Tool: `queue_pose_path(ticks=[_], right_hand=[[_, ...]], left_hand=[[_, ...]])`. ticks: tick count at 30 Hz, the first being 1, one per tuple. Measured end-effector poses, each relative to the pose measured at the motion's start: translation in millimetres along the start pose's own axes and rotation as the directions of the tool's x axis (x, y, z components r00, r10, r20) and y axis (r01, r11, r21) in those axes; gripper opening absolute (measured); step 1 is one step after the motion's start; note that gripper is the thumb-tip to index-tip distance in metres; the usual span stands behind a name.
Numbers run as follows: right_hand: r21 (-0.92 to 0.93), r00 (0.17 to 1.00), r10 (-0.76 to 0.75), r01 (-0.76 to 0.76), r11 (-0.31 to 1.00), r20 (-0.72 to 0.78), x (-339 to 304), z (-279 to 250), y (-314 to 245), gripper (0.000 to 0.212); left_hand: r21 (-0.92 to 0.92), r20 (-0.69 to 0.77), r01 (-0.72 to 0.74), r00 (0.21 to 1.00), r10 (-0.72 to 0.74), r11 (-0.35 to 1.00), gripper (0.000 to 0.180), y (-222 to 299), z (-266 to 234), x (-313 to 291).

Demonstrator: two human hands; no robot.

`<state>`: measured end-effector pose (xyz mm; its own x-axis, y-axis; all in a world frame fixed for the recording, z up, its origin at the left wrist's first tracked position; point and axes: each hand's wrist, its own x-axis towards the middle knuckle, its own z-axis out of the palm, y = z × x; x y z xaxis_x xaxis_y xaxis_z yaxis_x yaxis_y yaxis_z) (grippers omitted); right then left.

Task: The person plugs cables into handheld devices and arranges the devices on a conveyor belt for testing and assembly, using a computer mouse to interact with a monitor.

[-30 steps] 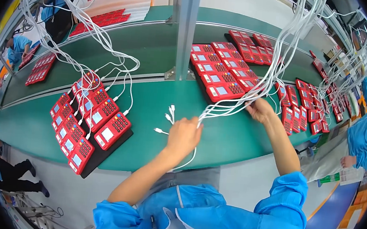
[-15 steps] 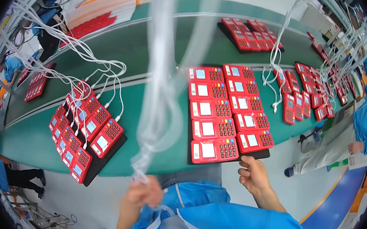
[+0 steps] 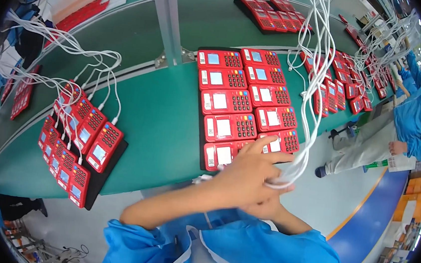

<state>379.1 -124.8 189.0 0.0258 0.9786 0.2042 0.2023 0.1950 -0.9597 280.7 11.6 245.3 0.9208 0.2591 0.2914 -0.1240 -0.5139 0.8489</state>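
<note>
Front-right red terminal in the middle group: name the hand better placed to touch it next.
Left, most likely: the left hand spreads fingers over the red terminal, while the right hand sits lower, partly hidden by the left.

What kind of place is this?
It looks like a factory workshop. Red keypad devices sit in rows along a green bench, bundles of white cables hang down, and another person in blue stands nearby.

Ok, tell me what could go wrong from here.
The left hand's fingers spread in front of the nearest red payment terminals; one might nudge a unit. The white cables loop down beside them, so a strand could snag one. The right hand is close below the left, so cables could tangle between them.
</note>
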Motion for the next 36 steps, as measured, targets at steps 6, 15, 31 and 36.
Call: queue_pose_path(ticks=[6,15,31,36], right_hand=[[0.087,0.992,0.057,-0.047,0.995,-0.116,12.7,8.9,13.9,0.035],[0.390,0.868,0.302,-0.455,0.801,0.394,91.1,-35.1,-16.9,0.045],[0.372,0.985,-0.126,0.160,0.914,-0.114,109.5,30.4,3.3,0.047],[0.299,0.994,-0.113,0.108,0.948,-0.002,105.8,26.9,5.0,0.041]], left_hand=[[-0.022,0.009,0.084,0.996,-0.084,0.996,0.038,6.9,-16.5,29.0],[-0.403,-0.338,0.068,0.916,-0.217,0.913,0.039,-21.4,-73.4,47.2],[-0.204,-0.940,-0.478,0.341,-0.034,0.855,0.046,-43.5,18.6,-6.9],[-0.282,-0.958,-0.662,0.231,-0.169,0.694,0.051,-45.9,20.4,2.4]])
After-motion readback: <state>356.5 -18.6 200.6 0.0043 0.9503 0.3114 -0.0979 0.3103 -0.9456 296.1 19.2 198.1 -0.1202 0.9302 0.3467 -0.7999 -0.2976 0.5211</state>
